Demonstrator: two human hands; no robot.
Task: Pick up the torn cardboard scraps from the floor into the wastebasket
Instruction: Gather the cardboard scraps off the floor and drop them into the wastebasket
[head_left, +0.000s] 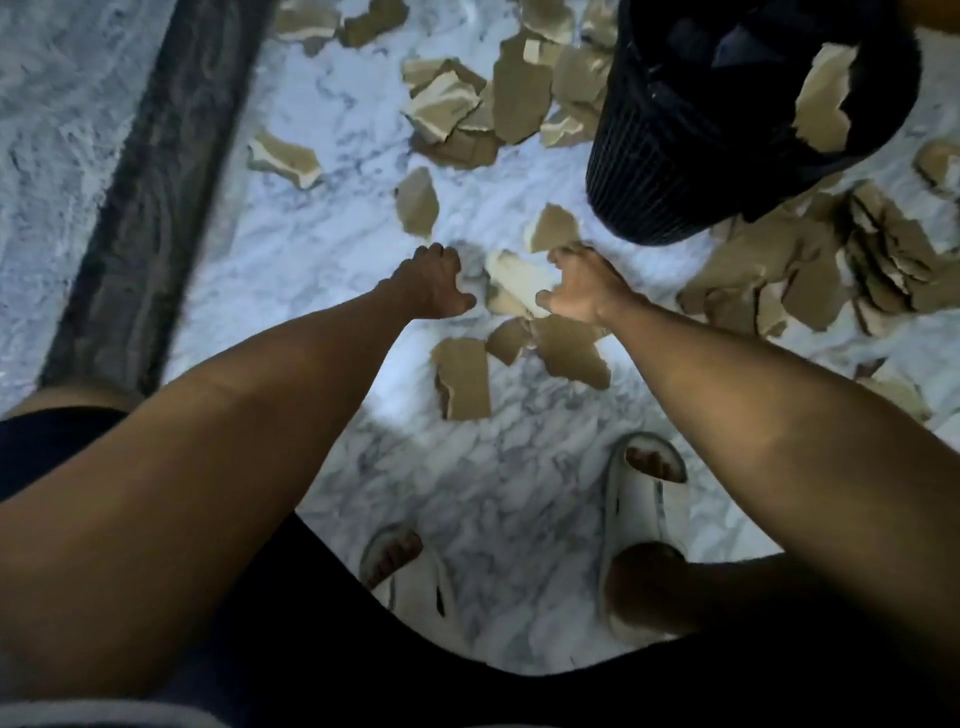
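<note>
Head view: I look down past two bare forearms to a white marbled floor (322, 119) strewn with torn brown cardboard.
Wastebasket (691, 156): black and ribbed, far right of the frame, leaning; one pale scrap (823, 98) hangs at its mouth.
Left hand (436, 286): low over the floor, well to the near left of the wastebasket, fingers curled downward; I cannot tell whether they hold anything.
Right hand (582, 291): just nearer me than the wastebasket's base, fingers curled onto a brown scrap (556, 228) at the fingertips; contact is blurred, so I cannot tell if it is gripped.
Pale scrap between the hands (511, 280): flat on the floor.
Other scraps: a heap (483, 104) left of the wastebasket, a stack (883, 254) to its near right, loose pieces (465, 376) nearer me.
Feet: white slide sandals (649, 499), nearest me.
</note>
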